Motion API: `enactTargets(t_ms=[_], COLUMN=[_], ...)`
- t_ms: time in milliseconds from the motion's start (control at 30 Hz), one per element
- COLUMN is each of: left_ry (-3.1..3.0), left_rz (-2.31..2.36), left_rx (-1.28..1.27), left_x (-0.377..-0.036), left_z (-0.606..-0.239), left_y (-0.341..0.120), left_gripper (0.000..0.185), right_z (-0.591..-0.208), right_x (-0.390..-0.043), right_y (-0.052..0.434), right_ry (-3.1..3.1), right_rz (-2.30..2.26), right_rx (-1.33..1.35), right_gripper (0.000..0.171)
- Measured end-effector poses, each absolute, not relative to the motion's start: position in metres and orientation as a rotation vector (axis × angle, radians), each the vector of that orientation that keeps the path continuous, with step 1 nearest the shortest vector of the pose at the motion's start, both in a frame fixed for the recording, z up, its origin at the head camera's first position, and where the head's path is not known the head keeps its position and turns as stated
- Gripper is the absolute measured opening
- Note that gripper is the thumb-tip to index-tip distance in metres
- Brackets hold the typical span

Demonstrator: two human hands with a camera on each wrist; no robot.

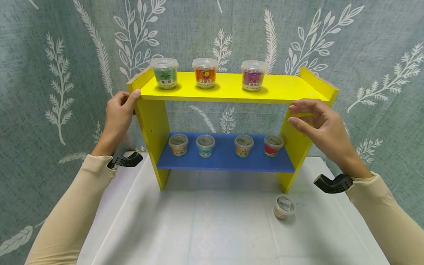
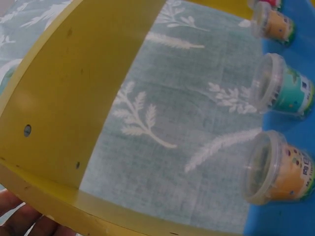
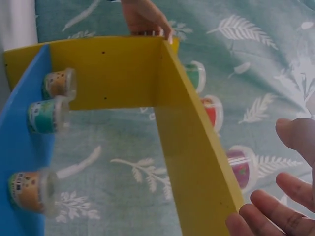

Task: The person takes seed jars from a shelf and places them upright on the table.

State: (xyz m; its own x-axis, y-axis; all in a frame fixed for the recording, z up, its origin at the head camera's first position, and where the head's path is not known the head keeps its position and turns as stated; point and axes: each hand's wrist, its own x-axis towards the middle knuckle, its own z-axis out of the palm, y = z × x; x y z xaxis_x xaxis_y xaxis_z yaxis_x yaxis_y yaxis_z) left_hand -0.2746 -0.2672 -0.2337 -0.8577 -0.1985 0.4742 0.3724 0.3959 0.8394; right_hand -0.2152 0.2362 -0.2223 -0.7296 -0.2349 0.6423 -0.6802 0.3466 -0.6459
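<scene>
Gripping the shelf (image 1: 228,90) at its top left corner, left hand (image 1: 118,114), fingers curled over the yellow edge. Hovering just off the top right front edge, right hand (image 1: 319,127), fingers spread and loose, clamped on nothing. Standing on a white table (image 1: 205,228), open room in front. Sitting apart at 5 o'clock from the shelf, one cup (image 1: 284,207).

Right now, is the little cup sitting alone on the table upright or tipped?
Tipped: the cup leans on the white table, its lid facing up and sideways.
</scene>
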Motion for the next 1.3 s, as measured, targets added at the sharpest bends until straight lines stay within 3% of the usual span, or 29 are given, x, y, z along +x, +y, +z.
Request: enactTargets(t_ms=[867,1300], left_ry=[-2.149,-2.146], left_rz=[-1.474,-1.486], left_rx=[-0.122,-0.128], left_x=[-0.274,-0.276], left_z=[-0.233,-0.234], left_y=[-0.268,-0.269], left_gripper=[0.046,0.048], right_z=[-0.176,-0.158], right_x=[-0.259,-0.281], right_y=[0.203,0.191], right_ry=[-2.174,-2.313], right_rz=[1.36,1.308], right_rx=[0.676,0.548], right_gripper=[0.043,0.059])
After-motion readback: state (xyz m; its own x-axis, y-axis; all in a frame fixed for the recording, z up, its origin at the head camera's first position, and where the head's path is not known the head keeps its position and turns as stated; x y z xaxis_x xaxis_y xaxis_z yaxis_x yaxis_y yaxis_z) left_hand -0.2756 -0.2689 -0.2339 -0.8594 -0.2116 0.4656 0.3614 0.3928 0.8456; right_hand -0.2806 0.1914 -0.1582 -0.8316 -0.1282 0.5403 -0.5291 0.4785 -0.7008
